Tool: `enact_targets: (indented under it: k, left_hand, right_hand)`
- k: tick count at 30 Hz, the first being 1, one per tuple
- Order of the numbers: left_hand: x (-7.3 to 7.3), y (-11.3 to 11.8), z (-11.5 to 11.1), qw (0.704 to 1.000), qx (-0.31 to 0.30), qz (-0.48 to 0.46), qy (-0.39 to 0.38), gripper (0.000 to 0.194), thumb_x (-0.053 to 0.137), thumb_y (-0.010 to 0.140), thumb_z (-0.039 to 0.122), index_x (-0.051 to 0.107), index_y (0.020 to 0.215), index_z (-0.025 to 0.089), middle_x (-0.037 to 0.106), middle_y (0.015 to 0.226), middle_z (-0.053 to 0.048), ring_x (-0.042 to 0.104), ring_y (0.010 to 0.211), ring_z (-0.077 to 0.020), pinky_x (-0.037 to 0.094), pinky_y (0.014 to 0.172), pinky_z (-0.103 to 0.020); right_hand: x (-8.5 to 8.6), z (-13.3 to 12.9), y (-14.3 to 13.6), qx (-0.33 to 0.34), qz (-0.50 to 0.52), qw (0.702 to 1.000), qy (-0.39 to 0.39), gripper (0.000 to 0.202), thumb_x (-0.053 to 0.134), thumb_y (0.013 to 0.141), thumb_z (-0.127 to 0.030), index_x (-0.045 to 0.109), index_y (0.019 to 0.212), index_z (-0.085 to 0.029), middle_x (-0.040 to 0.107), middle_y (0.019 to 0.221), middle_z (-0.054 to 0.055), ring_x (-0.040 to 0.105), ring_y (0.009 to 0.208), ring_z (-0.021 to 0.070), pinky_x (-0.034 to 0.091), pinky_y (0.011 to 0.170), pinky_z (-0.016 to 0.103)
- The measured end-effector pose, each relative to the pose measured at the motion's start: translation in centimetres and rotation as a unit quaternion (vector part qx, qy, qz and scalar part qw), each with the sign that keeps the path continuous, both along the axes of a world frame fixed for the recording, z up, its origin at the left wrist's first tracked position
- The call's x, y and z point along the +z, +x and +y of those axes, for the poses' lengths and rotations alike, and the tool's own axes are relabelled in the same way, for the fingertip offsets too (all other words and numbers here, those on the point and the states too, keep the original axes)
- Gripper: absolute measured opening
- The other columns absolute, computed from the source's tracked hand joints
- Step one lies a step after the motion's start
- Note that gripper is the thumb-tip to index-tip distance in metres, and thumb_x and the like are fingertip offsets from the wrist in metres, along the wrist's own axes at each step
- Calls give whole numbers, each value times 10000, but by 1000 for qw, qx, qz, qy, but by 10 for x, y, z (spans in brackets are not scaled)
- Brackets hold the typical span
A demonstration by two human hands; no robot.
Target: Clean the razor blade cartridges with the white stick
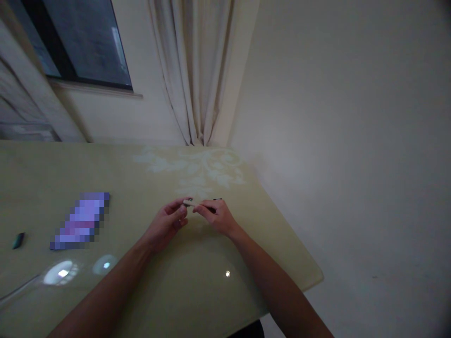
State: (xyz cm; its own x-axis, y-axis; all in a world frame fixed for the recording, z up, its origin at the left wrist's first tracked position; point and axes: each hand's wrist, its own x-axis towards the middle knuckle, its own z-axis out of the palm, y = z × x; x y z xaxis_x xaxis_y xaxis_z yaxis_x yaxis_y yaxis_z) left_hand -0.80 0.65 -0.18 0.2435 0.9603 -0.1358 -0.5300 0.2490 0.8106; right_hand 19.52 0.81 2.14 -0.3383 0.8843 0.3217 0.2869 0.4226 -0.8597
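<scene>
My left hand (170,219) and my right hand (217,217) meet above the table, fingertips close together. Pinched in the right fingers is a slim tool with a pale flat end (189,203). A dark part (212,210) shows among those fingers, and a dark tip sticks out above the knuckles. The pale end reaches to the left thumb and forefinger, which are closed around a small dark thing, mostly hidden. What kind of tool it is, I cannot make out.
A pale glossy table (169,291) with a white floral pattern carries a blurred-out phone-like slab (81,220) and a small dark green object (18,241) on the left. A thin cable (19,288) lies lower left. Wall (345,141) and curtain (199,70) border the table.
</scene>
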Motion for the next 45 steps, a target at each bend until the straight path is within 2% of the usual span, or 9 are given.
enact_targets:
  k: [6,12,19,24,29,35,41,45]
  left_hand:
    - [-4,-2,2,1000,12,1,-4,534,1052,563,352,849,1024,176,598,718,20,492,598,-63,466,543,-176]
    - [-5,-1,2,1000,-1,8,8,510,1029,615,333,845,1063,173,599,763,15,506,621,-72,464,558,-189]
    - [-3,0,0,1000,7,10,-16,543,1060,533,376,846,991,178,586,695,31,494,588,-67,459,556,-195]
    - [-2,1,-1,1000,-3,14,-1,532,1047,575,383,844,1012,157,562,695,32,458,584,-55,430,537,-178]
    - [-2,1,-1,1000,8,7,-12,532,1059,546,376,847,987,169,575,700,27,474,596,-63,441,542,-179]
    - [0,0,-3,1000,3,11,-6,564,1049,578,360,845,1065,162,590,734,19,490,612,-65,468,566,-183]
    - [-3,0,-2,1000,-4,-7,-2,517,1044,595,361,839,1020,150,572,689,26,466,583,-64,417,528,-183]
    - [-3,0,-1,1000,5,3,-2,517,1032,622,348,839,1065,165,587,731,23,488,602,-62,451,563,-187]
  right_hand:
    - [-4,6,0,-55,13,998,-1,424,636,992,-506,851,904,-151,610,663,2,485,628,132,345,610,261]
    - [-1,1,0,-4,-8,1000,0,413,638,1000,-499,861,933,-158,629,668,5,491,618,131,343,601,259]
    - [-3,4,1,-56,10,998,6,378,649,995,-460,857,923,-153,633,673,1,490,623,128,346,612,258]
    - [0,0,1,-5,-9,1000,2,400,632,1004,-471,854,915,-151,634,674,1,477,603,123,345,608,257]
    - [-1,1,1,-57,-13,998,2,438,631,999,-519,850,902,-152,618,655,2,485,623,130,349,612,257]
    - [1,-2,-2,-17,-25,999,11,432,620,1008,-513,853,916,-161,614,656,-6,476,600,124,346,602,259]
    - [1,0,0,-67,-14,998,-2,444,628,1000,-532,849,904,-159,600,652,-1,476,623,134,343,602,262]
    - [3,-4,-1,-16,-10,1000,-6,450,625,1002,-530,850,902,-154,619,663,2,467,594,124,348,599,257]
